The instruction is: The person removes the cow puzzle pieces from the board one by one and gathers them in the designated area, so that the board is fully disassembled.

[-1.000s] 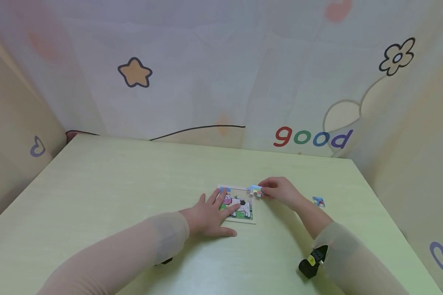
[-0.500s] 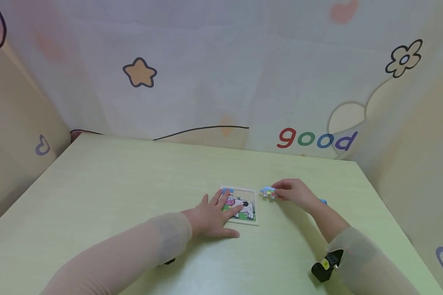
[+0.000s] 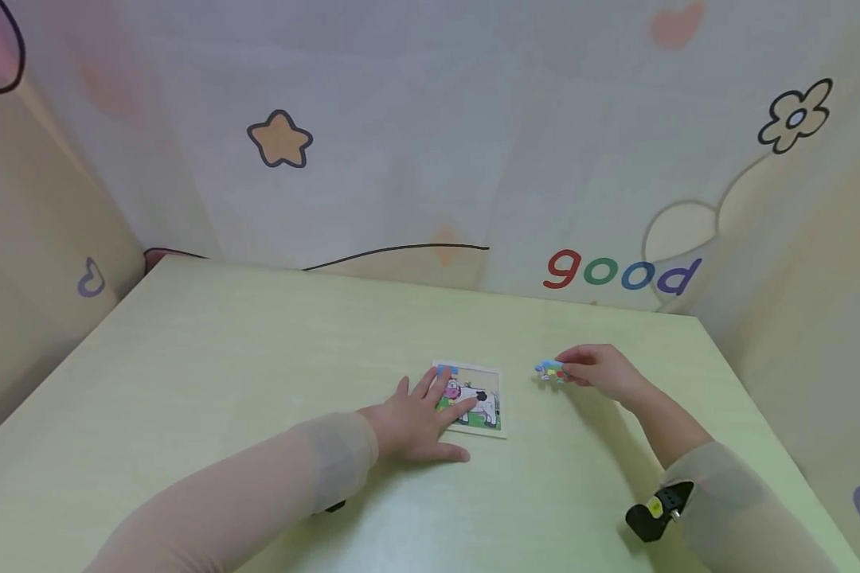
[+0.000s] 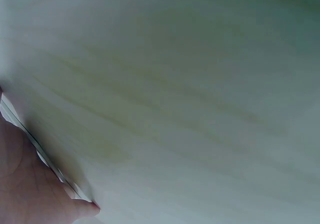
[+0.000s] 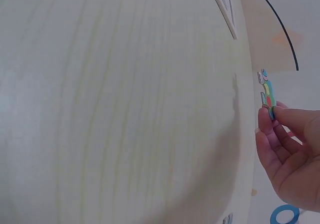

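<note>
A square jigsaw puzzle (image 3: 482,404) with a pale frame and a cow picture lies on the table. Bare backing shows along its upper right part. My left hand (image 3: 419,422) rests on its left side with fingers spread, covering part of the picture; in the left wrist view the hand (image 4: 30,179) lies along the frame's edge. To the right of the frame, my right hand (image 3: 605,372) pinches a puzzle piece (image 3: 550,371) between thumb and fingers. This piece (image 5: 268,92), blue, green and red, is held above the table in the right wrist view.
The pale wooden table (image 3: 272,342) has a printed cloth (image 3: 373,159) hanging behind it and at the sides. Another small piece (image 5: 228,218) shows at the bottom of the right wrist view; the right arm hides that spot in the head view.
My right hand has carried the pinched puzzle piece rightward, from over the frame's upper right corner to beside it. The left hand stays on the puzzle. The head view has shifted slightly.
</note>
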### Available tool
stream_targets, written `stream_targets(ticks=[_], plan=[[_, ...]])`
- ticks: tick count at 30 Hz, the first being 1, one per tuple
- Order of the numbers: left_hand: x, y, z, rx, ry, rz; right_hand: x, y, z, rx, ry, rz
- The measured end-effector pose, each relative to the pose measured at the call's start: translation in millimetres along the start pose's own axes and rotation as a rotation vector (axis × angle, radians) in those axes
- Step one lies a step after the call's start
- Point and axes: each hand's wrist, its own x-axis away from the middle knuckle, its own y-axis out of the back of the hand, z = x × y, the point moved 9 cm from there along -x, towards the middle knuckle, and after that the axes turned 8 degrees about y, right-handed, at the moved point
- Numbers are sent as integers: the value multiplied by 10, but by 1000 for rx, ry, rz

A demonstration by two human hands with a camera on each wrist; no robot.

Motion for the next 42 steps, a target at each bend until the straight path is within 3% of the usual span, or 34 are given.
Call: stream_targets(ticks=[16, 25, 42], plan=[[-29, 1, 19, 4, 8, 7, 126, 142, -234, 93, -78, 37], [-99, -82, 34, -1, 17, 36, 213, 194, -295, 155, -80, 56], [28, 46, 23, 11, 4, 25, 222, 219, -334, 291, -72, 12]])
